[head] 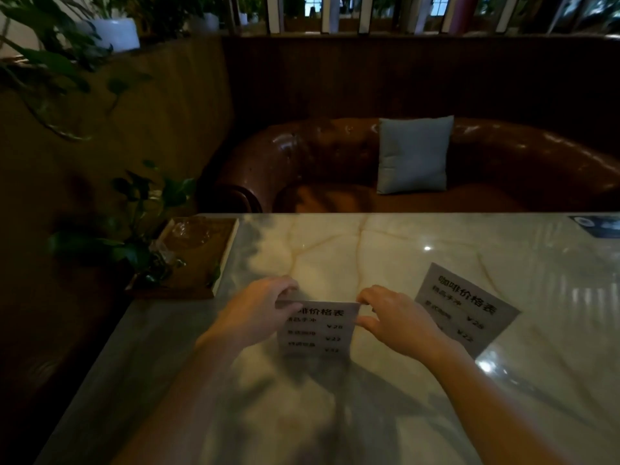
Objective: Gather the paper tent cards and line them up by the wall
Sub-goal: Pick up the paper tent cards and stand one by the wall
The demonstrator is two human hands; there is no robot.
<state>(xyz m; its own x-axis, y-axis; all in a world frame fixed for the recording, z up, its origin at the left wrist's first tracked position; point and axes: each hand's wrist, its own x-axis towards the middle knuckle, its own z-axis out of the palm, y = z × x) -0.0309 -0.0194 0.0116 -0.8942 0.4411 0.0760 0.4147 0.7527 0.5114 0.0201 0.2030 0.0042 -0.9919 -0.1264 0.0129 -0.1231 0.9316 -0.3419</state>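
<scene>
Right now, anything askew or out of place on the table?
Yes. The second card sits skewed at an angle mid-table, right of the card both hands hold upright; it is not lined up with it or the wall side.

One tent card (317, 328) stands on the tabletop (369, 250) between the fingers (364, 298) of both hands; another card (469, 308) lies right of them.

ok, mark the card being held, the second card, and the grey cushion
held card (317, 330): head view, middle of its printed face.
second card (469, 307): head view, centre of the printed sheet right of the hands.
grey cushion (414, 154): head view, middle of its front, on the sofa.
</scene>
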